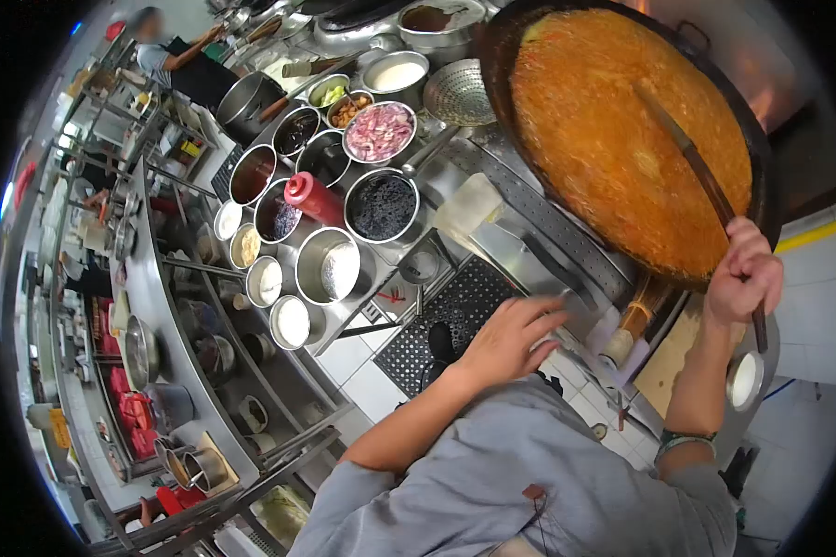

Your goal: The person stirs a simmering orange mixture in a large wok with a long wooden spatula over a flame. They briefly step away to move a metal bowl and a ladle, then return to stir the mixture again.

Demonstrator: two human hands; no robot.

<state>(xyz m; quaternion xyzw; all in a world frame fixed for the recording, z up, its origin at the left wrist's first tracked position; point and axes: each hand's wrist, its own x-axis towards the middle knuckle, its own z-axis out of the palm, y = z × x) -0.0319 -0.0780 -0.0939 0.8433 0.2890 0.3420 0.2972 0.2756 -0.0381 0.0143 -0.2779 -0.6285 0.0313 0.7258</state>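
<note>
A wide dark wok [772, 176] full of bubbling orange-red liquid [613, 139] stands at the upper right. My right hand [748, 271] is closed around the dark shaft of a long-handled stirring utensil [701, 172] at the wok's near rim. The utensil slants into the liquid, which hides its head. My left hand [515, 342] hovers in front of my body, fingers apart, holding nothing. Nearest to it is a black handle [555, 269] lying over the steel counter.
Left of the wok are a perforated strainer [461, 93], a bowl of sliced pink-white pieces [379, 132], a red squeeze bottle [314, 198] and several metal pots [329, 265]. A black perforated mat [455, 320] lies on the floor. Another person [190, 65] stands at the upper left.
</note>
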